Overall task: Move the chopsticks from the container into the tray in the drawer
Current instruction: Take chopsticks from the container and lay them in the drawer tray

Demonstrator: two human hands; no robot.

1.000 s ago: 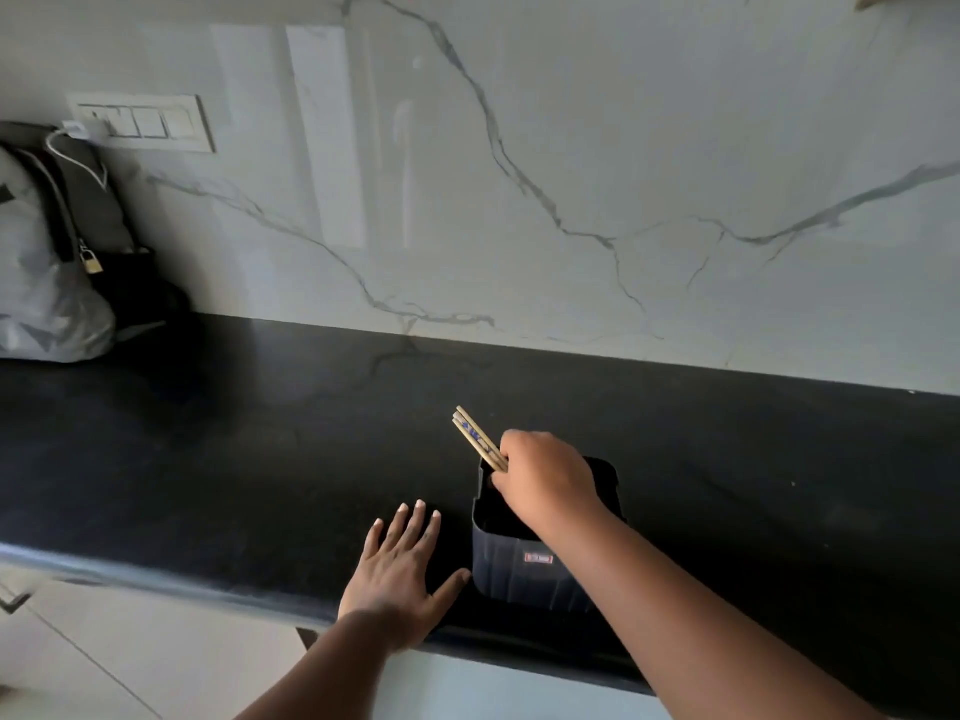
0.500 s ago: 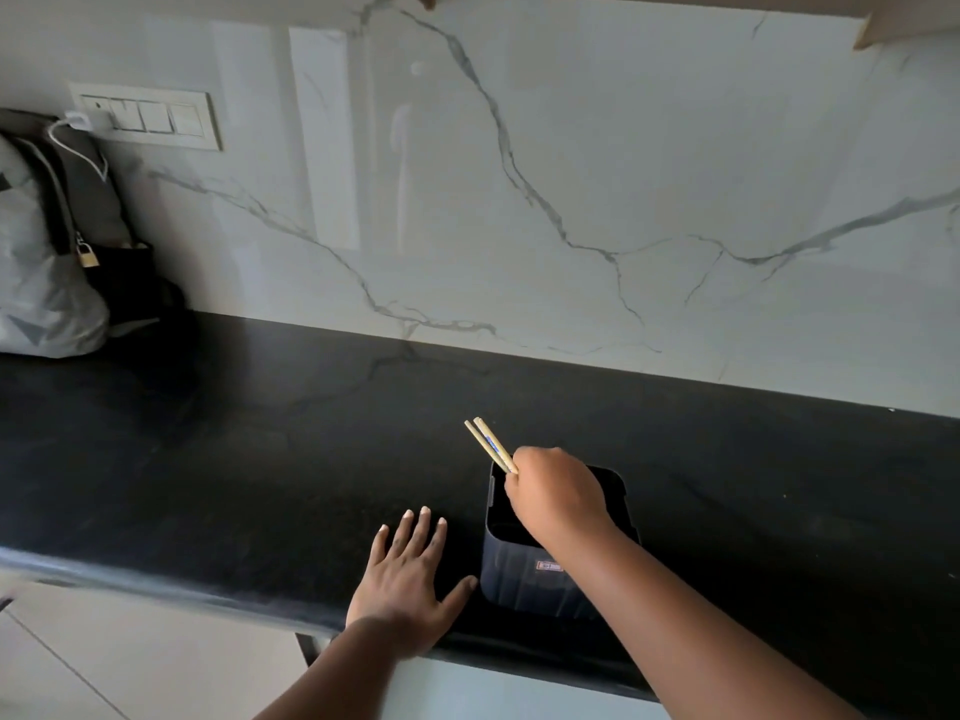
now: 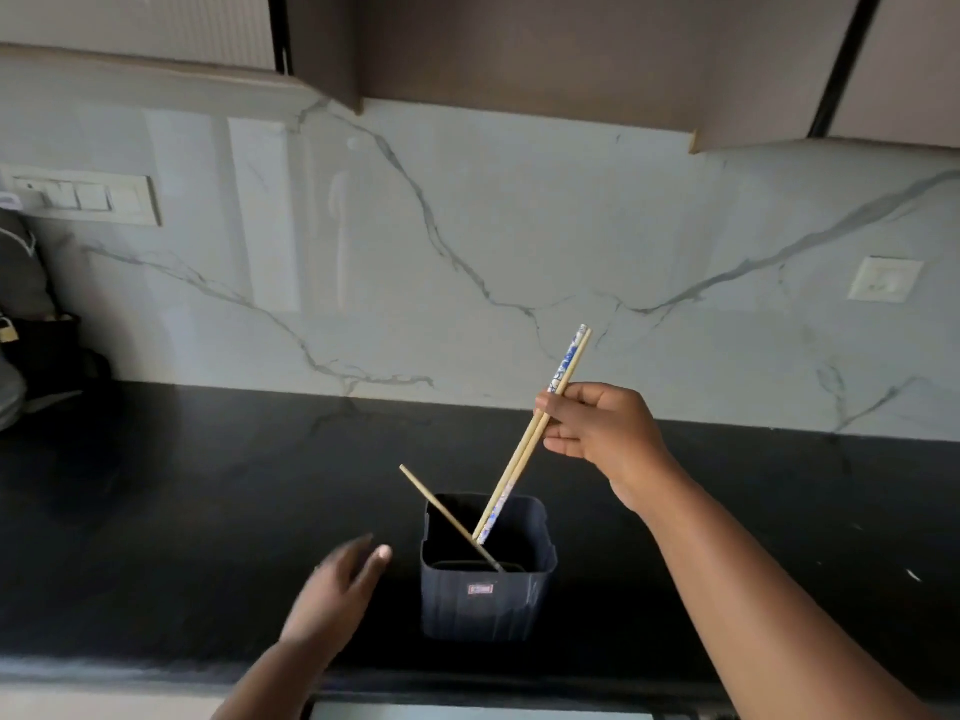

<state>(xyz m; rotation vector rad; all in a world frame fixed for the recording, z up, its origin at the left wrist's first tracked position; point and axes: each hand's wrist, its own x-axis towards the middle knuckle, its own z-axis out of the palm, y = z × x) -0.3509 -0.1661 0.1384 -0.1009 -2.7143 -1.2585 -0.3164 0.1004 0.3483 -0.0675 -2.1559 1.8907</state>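
So the pair of chopsticks point(image 3: 535, 436) is pale wood with a blue and white pattern at both ends; they're side by side, tilted up to the right, lower tips just over the mouth of the container point(image 3: 487, 566), top ends up against the marble backsplash point(image 3: 519, 241); the right hand point(image 3: 602, 433) has its fingers and thumb curled round them about a third of the way down. One more single chopstick point(image 3: 449, 517) leans in the container, sticking out over its far left rim; the container is a dark squarish tub on the black counter point(image 3: 182, 511), near the front edge. Left hand point(image 3: 337, 595) is blurry, just left of the tub, fingers loosely out and holding nothing. Compared with half a second back: the pair was mostly down in the tub with the fist right on top, now it's pulled nearly clear and swung to lean the other way; the left hand was flat on the counter, now it's lifted; the view has tipped up too, so the upper cabinets point(image 3: 519, 49) show.
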